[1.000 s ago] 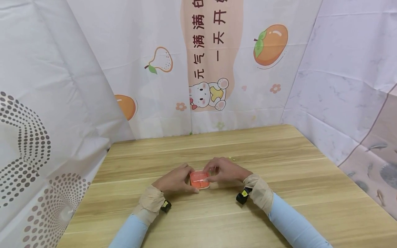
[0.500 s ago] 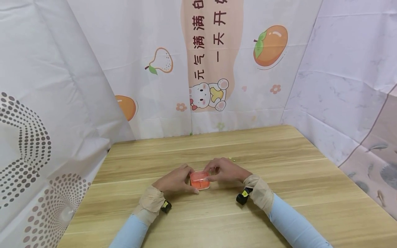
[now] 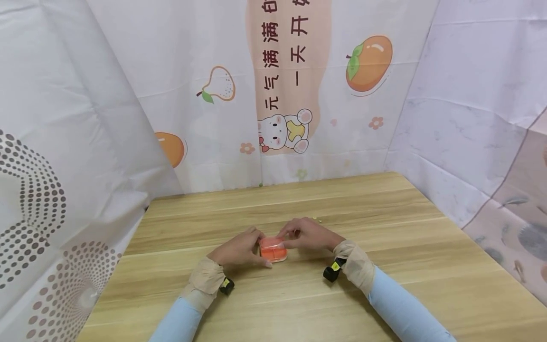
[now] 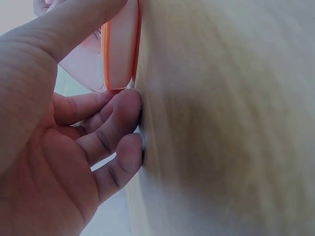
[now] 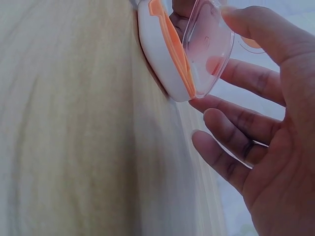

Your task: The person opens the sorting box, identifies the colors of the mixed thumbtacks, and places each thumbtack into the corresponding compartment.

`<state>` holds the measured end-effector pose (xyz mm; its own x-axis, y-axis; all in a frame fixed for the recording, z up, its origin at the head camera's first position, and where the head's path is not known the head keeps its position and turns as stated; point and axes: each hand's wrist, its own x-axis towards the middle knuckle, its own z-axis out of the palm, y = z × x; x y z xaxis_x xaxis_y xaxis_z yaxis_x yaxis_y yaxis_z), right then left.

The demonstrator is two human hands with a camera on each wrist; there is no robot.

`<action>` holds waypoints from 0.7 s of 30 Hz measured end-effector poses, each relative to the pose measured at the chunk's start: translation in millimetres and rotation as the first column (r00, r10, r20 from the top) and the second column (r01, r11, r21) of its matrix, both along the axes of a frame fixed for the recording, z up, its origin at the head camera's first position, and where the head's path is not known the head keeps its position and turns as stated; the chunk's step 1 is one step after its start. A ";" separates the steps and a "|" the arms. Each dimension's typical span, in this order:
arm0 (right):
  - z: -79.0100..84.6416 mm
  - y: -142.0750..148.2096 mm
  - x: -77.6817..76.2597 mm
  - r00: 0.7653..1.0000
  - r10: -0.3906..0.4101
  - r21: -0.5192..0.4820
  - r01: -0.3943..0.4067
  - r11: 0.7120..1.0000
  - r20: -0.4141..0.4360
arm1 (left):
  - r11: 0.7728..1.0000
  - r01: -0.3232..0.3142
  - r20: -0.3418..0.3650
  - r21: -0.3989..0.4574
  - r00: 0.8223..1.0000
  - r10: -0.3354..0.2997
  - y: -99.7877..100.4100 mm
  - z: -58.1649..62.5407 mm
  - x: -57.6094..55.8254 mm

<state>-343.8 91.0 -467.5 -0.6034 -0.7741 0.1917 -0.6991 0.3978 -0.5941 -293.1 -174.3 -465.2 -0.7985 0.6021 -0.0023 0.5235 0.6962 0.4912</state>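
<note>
A small pill box (image 3: pixel 273 255) with an orange divided inside and a white base (image 5: pixel 160 59) sits on the wooden table. Its clear lid (image 5: pixel 209 46) is hinged at the back and stands partly raised at a slant. My left hand (image 3: pixel 241 248) holds the base from the left, thumb at the front and fingers round the back corner. From the right, my right hand (image 3: pixel 312 235) pinches the lid between thumb and index finger. Its other fingers are loosely bent, one close by the hinge corner in the right wrist view.
Two tiny yellowish bits (image 3: pixel 317 219) lie on the table (image 3: pixel 363 247) behind my right hand. A printed curtain (image 3: pixel 213 142) hangs along the table's back edge, with more sheets at the left and right sides.
The clear lid has tilted up further, baring more of the orange inside, as my right fingers hold it. My left hand stays on the base. The head view has shifted slightly.
</note>
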 end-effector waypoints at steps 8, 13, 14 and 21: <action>3.9 -0.8 2.2 1.000 -0.004 0.011 0.004 1.000 0.016 | 1.000 -0.009 0.007 -0.006 1.000 0.009 -0.6 -2.1 -0.5; 3.7 -0.5 2.8 1.000 -0.007 0.007 0.007 1.000 0.022 | 1.000 -0.007 0.005 -0.010 1.000 0.007 -1.0 -2.3 -0.4; 3.4 -0.5 2.8 1.000 -0.007 0.004 0.007 1.000 0.023 | 1.000 -0.007 0.006 -0.010 1.000 0.007 -1.1 -2.6 -0.5; -0.3 -0.7 0.6 1.000 -0.008 -0.030 0.008 1.000 0.019 | 1.000 -0.001 0.006 -0.007 1.000 0.001 -0.7 -0.2 -0.3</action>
<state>-343.2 90.4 -467.8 -0.6131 -0.7634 0.2031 -0.6846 0.3851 -0.6189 -293.3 -175.0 -465.4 -0.7993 0.6009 -0.0112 0.5196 0.7003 0.4895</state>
